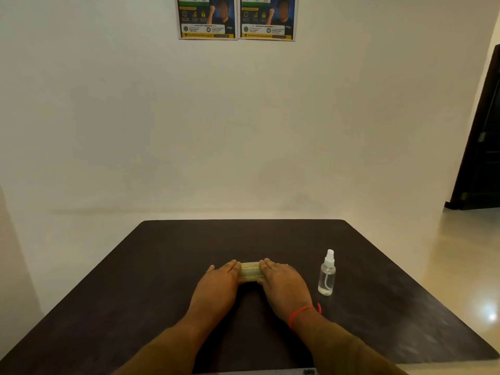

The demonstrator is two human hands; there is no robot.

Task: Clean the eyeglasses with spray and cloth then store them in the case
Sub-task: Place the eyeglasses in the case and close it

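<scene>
A pale yellow translucent glasses case [249, 272] lies on the dark table [135, 293], near its middle. My left hand [219, 285] covers the case's left end and my right hand [284, 285] covers its right end, fingers together and laid over it. Only the middle strip of the case shows between them. A small clear spray bottle [327, 274] with a white nozzle stands upright to the right of my right hand, apart from it. No eyeglasses and no cloth are visible; whatever the case holds is hidden.
A red thread [303, 315] circles my right wrist. Beyond the table's far edge stands a plain white wall with two posters [235, 17] high up. A dark door [484, 147] is at the right, over a glossy floor.
</scene>
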